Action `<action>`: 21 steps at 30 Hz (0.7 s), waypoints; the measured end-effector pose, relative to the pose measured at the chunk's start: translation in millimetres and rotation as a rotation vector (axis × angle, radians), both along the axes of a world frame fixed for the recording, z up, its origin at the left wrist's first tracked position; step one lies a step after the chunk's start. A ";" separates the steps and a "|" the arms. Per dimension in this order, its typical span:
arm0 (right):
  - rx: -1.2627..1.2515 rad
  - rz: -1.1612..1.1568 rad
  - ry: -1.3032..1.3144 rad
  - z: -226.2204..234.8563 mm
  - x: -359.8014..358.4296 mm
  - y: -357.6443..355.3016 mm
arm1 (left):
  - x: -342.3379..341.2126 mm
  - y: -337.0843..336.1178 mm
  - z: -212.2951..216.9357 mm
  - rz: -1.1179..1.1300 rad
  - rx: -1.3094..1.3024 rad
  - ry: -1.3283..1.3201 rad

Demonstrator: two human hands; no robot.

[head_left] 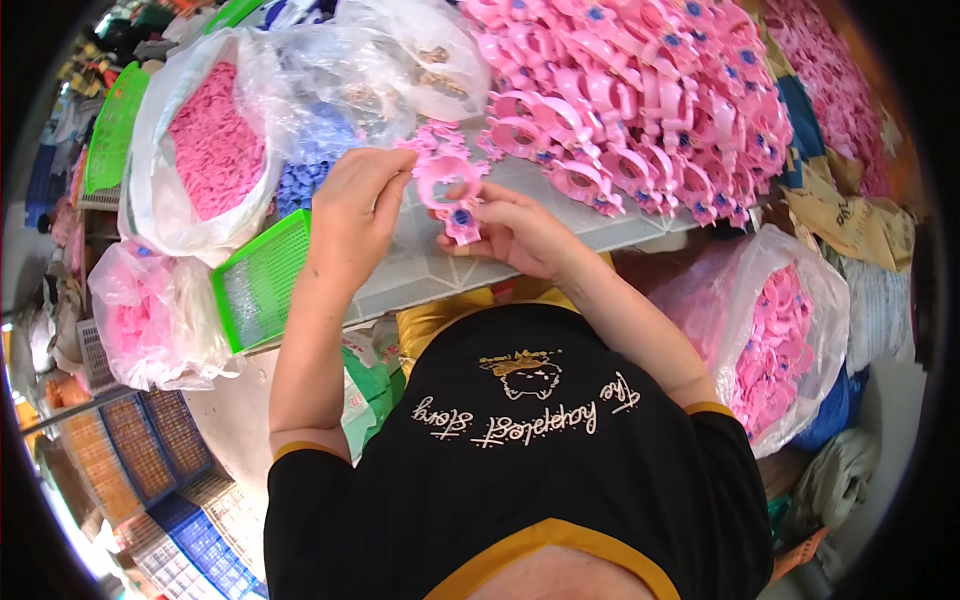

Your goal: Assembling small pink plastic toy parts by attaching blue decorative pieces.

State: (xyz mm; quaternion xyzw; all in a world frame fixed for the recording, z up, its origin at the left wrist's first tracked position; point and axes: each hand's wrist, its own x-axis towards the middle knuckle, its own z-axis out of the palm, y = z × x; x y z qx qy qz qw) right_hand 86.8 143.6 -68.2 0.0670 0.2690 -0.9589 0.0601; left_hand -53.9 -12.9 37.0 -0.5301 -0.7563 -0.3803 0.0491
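Observation:
My right hand (520,232) grips a pink plastic ring-shaped piece (464,177) with a small blue part near its lower end. The fingers wrap round its right side and lower part. Close by on the left, my left hand (362,200) is closed in a pinch, its fingertips at the piece's upper left edge. Whatever lies between those fingertips is hidden. Beyond the hands, a large heap of similar pink pieces (620,100), many with blue parts, covers the right of the grey table (400,280).
A white sack of small pink parts (195,225), blue parts (305,185) and clear plastic bags (350,70) lie at the left and back. A green basket (265,275) sits at the table's left edge. A clear bag of pink pieces (775,360) stands near my right elbow.

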 end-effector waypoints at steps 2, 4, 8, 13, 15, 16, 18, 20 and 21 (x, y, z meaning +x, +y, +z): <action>0.018 0.026 0.022 2.5 -0.1 -1.8 | -18.6 -18.3 -1.9 0.131 -0.029 0.135; 0.150 -0.023 -0.052 -2.6 4.3 0.4 | -48.4 -36.5 -8.2 0.269 -0.036 0.214; 0.212 -0.003 -0.109 -7.8 4.2 -1.0 | -120.6 -76.7 -2.4 0.726 -0.076 0.277; 0.229 0.040 -0.078 -9.2 3.6 0.9 | -180.9 -106.3 -20.6 0.785 -0.245 0.290; 0.217 0.015 -0.078 -10.0 3.7 0.8 | -174.7 -89.6 -30.1 0.733 -0.242 0.258; 0.203 -0.004 -0.070 -9.4 3.4 1.4 | -156.3 -72.0 -27.4 0.631 -0.144 0.370; 0.210 -0.043 -0.077 -10.0 3.5 0.4 | -109.9 -37.8 -32.1 0.393 -0.031 0.396; 0.223 -0.056 -0.071 -6.7 3.7 -2.9 | -74.8 -13.2 -44.8 0.147 -0.100 0.257; 0.225 -0.093 -0.082 -3.8 4.8 -5.1 | -65.3 -5.2 -53.3 0.028 -0.181 0.198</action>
